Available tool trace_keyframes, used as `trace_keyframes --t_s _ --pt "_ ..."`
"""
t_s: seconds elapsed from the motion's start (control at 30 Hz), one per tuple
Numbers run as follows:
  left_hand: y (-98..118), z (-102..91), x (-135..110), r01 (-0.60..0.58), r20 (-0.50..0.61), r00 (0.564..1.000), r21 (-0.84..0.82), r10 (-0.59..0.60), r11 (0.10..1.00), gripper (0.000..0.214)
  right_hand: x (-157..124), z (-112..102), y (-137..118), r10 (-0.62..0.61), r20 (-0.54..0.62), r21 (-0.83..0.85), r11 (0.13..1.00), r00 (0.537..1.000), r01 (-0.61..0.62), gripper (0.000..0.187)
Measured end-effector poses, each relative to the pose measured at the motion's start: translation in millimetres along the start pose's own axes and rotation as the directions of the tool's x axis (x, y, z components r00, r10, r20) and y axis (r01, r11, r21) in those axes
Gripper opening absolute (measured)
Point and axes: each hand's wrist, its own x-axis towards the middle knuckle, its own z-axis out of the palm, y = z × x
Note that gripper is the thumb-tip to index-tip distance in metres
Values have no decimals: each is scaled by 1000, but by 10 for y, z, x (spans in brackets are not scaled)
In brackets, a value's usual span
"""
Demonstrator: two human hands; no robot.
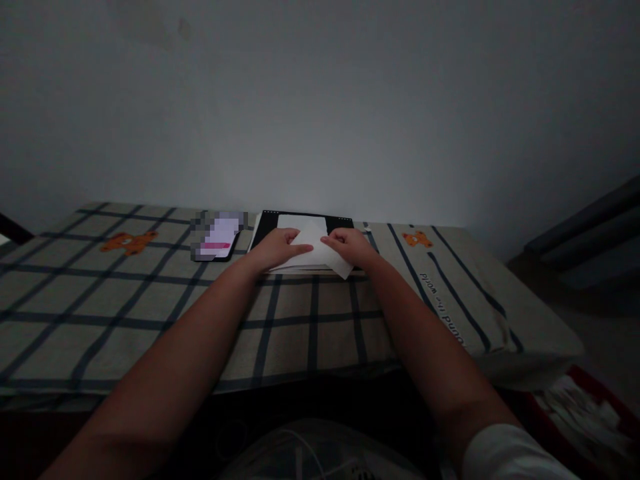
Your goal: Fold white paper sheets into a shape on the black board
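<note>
A white sheet of paper (306, 230) lies on a black notepad or calendar page (269, 221) with punched holes along its top edge. One corner of the sheet is folded over and sticks out toward me at the lower right. My left hand (276, 249) grips the sheet's left side, its thumb stretched across the surface. On the right side, my right hand (354, 248) pinches the paper between thumb and curled fingers. More white pages show beneath, at the pad's left and front edges.
Left of the pad lies a phone (218, 237) with a lit screen, partly blurred. A checked tablecloth (290, 320) with orange bear prints covers the table, which stands against a grey wall (320, 107). A red container (585, 407) with light items sits low at the right.
</note>
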Motion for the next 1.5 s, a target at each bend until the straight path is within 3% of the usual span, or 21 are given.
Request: trace_keyframes --t_s 0.13,0.3,0.53,0.83,1.03,1.2,1.37,1.5 --pt "23 30 -4 28 -104 994 47 -23 998 37 -4 37 1 -33 19 17 999 999 33 38" --pt "91 57 -20 -33 -202 978 46 42 998 37 -6 87 -10 -62 63 40 997 996 60 39" --pt "81 73 -11 -44 -340 939 49 58 998 32 8 28 -7 -63 37 -30 997 997 64 42" --pt "3 55 24 45 -301 952 -47 -57 998 32 15 50 45 -101 69 0 995 992 102 36" --pt "-7 65 32 -24 -327 944 48 38 999 35 23 54 68 -89 51 16 996 995 88 38" --pt "-25 45 27 -12 -300 953 64 31 998 36 44 46 102 -75 56 -32 997 996 76 33" --pt "10 30 -44 -42 -215 969 352 124 935 34 47 97 117 -127 137 -65 988 982 137 29" --pt "2 73 -48 -170 -14 978 511 207 842 38 43 143 145 -170 193 -60 981 966 184 33"
